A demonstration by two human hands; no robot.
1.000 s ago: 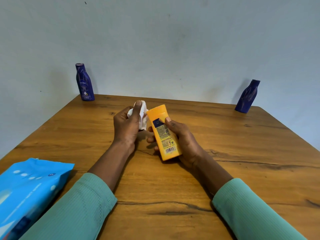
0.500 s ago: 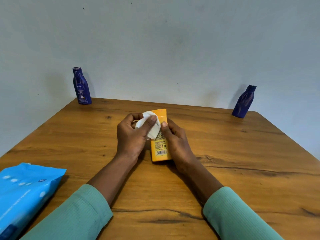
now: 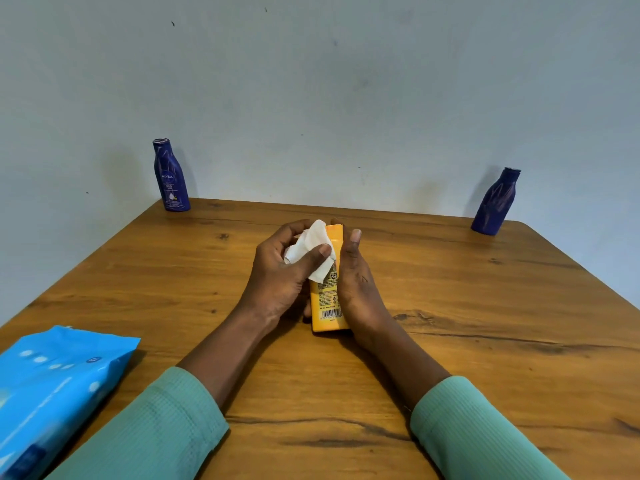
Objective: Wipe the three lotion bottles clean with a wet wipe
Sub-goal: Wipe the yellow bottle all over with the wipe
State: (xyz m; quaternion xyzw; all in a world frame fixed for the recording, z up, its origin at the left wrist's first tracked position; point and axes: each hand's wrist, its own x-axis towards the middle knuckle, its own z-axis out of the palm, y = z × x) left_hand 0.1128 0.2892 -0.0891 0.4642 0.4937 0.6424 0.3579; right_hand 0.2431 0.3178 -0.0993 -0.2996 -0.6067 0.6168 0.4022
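An orange lotion bottle [image 3: 327, 306] is held at the middle of the wooden table [image 3: 485, 323], its barcode label facing me. My right hand [image 3: 356, 285] grips it along its right side. My left hand [image 3: 280, 278] presses a white wet wipe [image 3: 313, 249] against the bottle's upper part, thumb on top of the wipe. Two dark blue lotion bottles stand upright at the far edge against the wall: one at the far left corner [image 3: 170, 176], the other at the far right corner [image 3: 495, 202].
A blue pack of wet wipes [image 3: 52, 386] lies at the near left edge of the table. A pale wall rises right behind the table's far edge.
My left hand has brought the wipe from beside the bottle's cap onto its front face and slid it down. The bottle has turned more upright in my right hand.
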